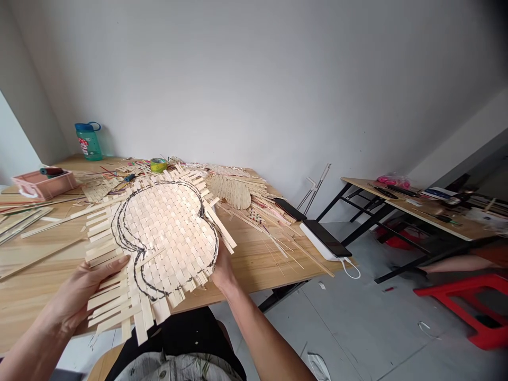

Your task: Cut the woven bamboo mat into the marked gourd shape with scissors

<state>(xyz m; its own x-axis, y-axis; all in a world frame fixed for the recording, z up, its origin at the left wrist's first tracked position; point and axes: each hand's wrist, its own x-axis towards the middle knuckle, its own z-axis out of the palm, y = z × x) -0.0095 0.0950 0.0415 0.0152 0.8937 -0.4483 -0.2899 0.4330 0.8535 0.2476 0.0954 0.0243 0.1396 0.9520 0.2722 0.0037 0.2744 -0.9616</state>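
A woven mat of pale bamboo strips [170,233] is raised above the table's front edge, tilted toward me. Dark stitched or drawn lines trace a rounded, double-lobed outline on it, and loose strip ends stick out along its left and lower sides. My left hand [93,278] grips the strip ends at the lower left, thumb on top and the other fingers mostly underneath. At the right edge, my right hand [223,270] supports the mat from behind; its fingers are hidden by the weave.
Loose strips and woven pieces [230,191] cover the wooden table [254,264]. A pink basket [45,185], a teal bottle [89,143] and yellow tape [159,165] stand behind. A phone [327,236] lies on a white box at right. Beyond are a red stool [468,304] and another person's leg.
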